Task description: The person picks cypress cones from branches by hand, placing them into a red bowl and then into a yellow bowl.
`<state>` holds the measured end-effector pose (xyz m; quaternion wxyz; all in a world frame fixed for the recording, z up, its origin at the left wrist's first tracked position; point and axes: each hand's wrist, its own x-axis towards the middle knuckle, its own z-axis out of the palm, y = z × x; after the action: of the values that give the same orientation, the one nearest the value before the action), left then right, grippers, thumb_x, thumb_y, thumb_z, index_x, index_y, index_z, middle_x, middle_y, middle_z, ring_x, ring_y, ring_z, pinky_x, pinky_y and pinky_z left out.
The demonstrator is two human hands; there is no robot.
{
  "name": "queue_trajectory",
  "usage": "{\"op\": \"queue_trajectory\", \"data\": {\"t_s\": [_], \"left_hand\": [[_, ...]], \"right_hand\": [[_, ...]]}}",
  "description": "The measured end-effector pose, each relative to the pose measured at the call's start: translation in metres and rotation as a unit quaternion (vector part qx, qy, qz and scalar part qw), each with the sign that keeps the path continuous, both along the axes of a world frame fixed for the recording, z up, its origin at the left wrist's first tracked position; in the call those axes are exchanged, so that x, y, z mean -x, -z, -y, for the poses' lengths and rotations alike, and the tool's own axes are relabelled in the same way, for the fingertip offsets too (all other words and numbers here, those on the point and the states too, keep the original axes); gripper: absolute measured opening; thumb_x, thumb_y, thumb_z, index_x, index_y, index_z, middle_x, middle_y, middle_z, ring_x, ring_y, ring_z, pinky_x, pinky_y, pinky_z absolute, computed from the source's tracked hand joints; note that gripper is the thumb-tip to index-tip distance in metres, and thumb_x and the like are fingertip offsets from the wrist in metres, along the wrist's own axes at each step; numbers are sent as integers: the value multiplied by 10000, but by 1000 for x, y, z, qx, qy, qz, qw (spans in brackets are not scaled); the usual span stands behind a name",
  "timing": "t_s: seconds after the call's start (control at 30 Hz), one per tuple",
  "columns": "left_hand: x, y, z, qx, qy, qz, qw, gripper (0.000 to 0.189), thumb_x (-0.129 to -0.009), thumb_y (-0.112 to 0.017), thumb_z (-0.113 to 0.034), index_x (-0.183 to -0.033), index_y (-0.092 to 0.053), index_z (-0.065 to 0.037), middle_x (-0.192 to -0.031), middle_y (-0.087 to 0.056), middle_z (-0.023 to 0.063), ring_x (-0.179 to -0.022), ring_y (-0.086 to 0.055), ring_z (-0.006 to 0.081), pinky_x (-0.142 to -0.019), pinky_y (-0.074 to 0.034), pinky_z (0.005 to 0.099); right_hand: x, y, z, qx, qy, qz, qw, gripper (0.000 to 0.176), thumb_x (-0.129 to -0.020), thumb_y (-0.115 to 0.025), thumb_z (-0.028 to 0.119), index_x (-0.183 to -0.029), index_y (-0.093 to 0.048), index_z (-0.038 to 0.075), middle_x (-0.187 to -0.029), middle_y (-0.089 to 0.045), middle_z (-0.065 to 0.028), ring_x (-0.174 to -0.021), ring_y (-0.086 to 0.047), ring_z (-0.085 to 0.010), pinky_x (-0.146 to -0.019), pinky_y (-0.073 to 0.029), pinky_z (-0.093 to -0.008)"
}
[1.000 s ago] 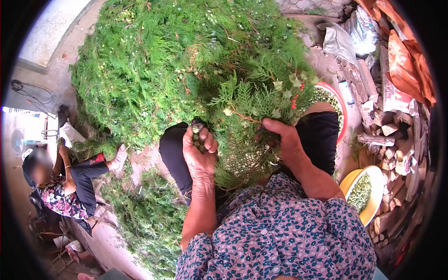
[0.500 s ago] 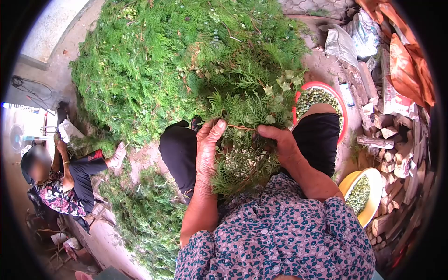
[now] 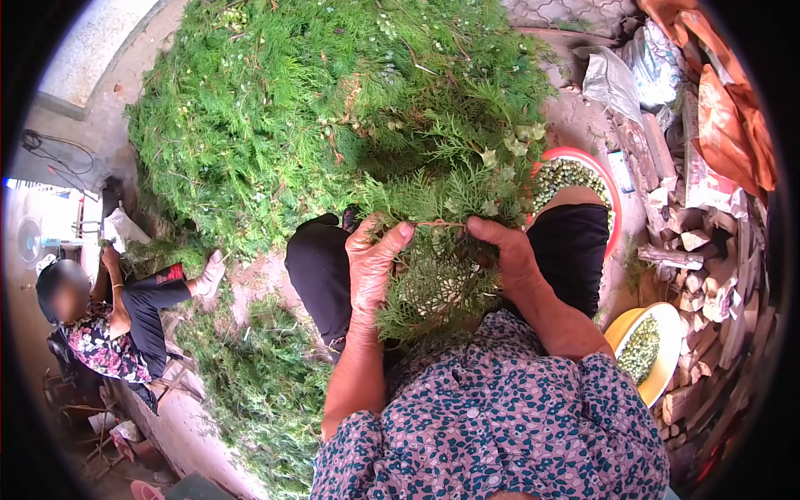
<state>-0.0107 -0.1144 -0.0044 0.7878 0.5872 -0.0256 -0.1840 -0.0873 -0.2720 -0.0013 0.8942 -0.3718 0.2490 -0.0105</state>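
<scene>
Between my knees, a leafy green branch (image 3: 442, 287) is held by its thin brown stem. My left hand (image 3: 377, 258) pinches the stem's left part with thumb and fingers. At the right part of the stem, my right hand (image 3: 502, 250) is closed on it, thumb on top. Small pale green cones (image 3: 490, 158) show on the foliage just beyond my hands. The fingertips under the branch are partly hidden by leaves.
Ahead lies a large pile of green branches (image 3: 275, 108). A red-rimmed basin (image 3: 615, 204) and a yellow basin (image 3: 671, 333) hold green cones at right, beside stacked firewood (image 3: 696, 292). Another person (image 3: 108, 333) sits at left, near more cut branches (image 3: 250, 367).
My left hand has moved slightly right and turned a little. The held branch has shifted slightly. The other person's hands have moved a little.
</scene>
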Motion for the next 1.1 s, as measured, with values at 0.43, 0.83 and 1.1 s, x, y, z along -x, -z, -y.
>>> {"op": "queue_trajectory", "data": {"t_s": [0.43,0.83,1.1], "left_hand": [[-29,8,-44,386,58,-137,910,200,-810,-565,-118,-973,-526,-8,-819,-486,107,-520,-388,115,-386,-341,197],[12,-14,-2,2,104,-90,991,164,-731,-675,-85,-865,-616,-11,-765,-621,44,-646,-549,86,-565,-441,212],[10,-19,7,46,82,-141,986,278,-719,-693,-41,-973,-584,-12,-882,-621,66,-802,-573,124,-754,-449,256]], "right_hand": [[3,-7,9,82,35,-46,995,261,-745,-633,285,-823,-617,37,-722,-617,-61,-536,-546,-119,-453,-388,-219],[-2,1,4,-26,6,25,999,292,-738,-651,154,-984,-561,26,-859,-593,-41,-752,-579,-144,-667,-492,-273],[-1,-7,-1,-48,-18,26,998,379,-733,-641,97,-1083,-510,32,-951,-579,-60,-836,-572,-165,-718,-494,-301]]}}
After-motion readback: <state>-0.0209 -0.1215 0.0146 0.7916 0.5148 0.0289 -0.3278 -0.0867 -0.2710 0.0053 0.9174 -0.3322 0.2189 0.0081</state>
